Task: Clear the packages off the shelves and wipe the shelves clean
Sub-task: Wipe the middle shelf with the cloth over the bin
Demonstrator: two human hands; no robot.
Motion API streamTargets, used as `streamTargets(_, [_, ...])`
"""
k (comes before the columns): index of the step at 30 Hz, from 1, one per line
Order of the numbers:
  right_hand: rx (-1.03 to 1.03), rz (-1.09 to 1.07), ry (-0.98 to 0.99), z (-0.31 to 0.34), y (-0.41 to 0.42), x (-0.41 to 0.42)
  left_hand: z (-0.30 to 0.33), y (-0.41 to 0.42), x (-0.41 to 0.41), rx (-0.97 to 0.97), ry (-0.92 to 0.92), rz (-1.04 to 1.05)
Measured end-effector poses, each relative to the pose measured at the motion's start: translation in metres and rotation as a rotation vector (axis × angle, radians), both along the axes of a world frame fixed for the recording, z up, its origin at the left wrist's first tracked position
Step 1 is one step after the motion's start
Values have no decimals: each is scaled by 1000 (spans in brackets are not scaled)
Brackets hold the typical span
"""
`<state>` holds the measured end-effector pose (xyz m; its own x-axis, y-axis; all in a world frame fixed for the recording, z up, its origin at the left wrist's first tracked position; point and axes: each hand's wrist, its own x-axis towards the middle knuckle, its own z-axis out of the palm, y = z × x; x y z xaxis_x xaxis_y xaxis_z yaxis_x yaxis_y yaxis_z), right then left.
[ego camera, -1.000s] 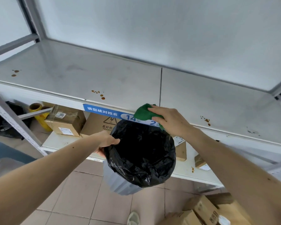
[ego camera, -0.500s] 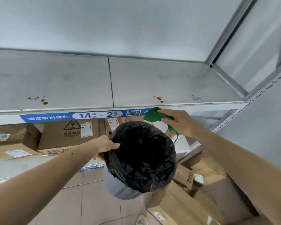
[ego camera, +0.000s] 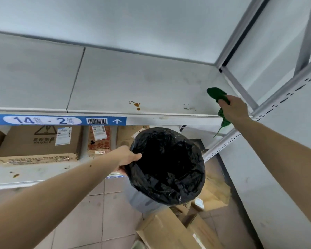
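The upper shelf [ego camera: 126, 81] is a bare grey surface with brown spots [ego camera: 136, 105] near its front edge and smaller dark specks [ego camera: 188, 107] further right. My right hand [ego camera: 233, 108] grips a green cloth [ego camera: 216, 94] over the shelf's right end, a strand of it dangling below the edge. My left hand [ego camera: 127, 157] holds the rim of a bin lined with a black bag [ego camera: 167, 166], just below the shelf front. Cardboard packages [ego camera: 38, 142] stand on the lower shelf [ego camera: 25, 175].
A blue label strip [ego camera: 57, 120] reading 14-2 runs along the shelf front. The white perforated upright [ego camera: 223, 142] and cross braces close the right end. Flattened cardboard boxes [ego camera: 169, 230] lie on the tiled floor below the bin. A grey wall stands on the right.
My right hand has moved the green cloth from the shelf front above the bin out to the shelf's right end. The view has turned right. The bin stays in my left hand.
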<state>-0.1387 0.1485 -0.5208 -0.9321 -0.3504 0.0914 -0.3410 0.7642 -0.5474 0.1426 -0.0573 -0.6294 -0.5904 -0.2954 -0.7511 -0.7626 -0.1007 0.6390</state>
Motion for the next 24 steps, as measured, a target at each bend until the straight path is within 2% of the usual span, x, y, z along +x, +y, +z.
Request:
streamTargets(7, [220,74,-41,-37,-14,-56,-19,33,-33,-5,-9,146])
streamTargets(10, [224,167,-34,-47,-31,-54,-19,38,-39,-20,-17,180])
streamTargets(17, [218,559,-2,-48,-48,-14,-18,34,-41,-98,-1,217])
streamTargets(20, [194,690,-14,-48,-36,8,-13,34,-43,-106,18,228])
streamTargets(24, [242,897,65,-47,-13,35,-7,34,-41,-99,22,221])
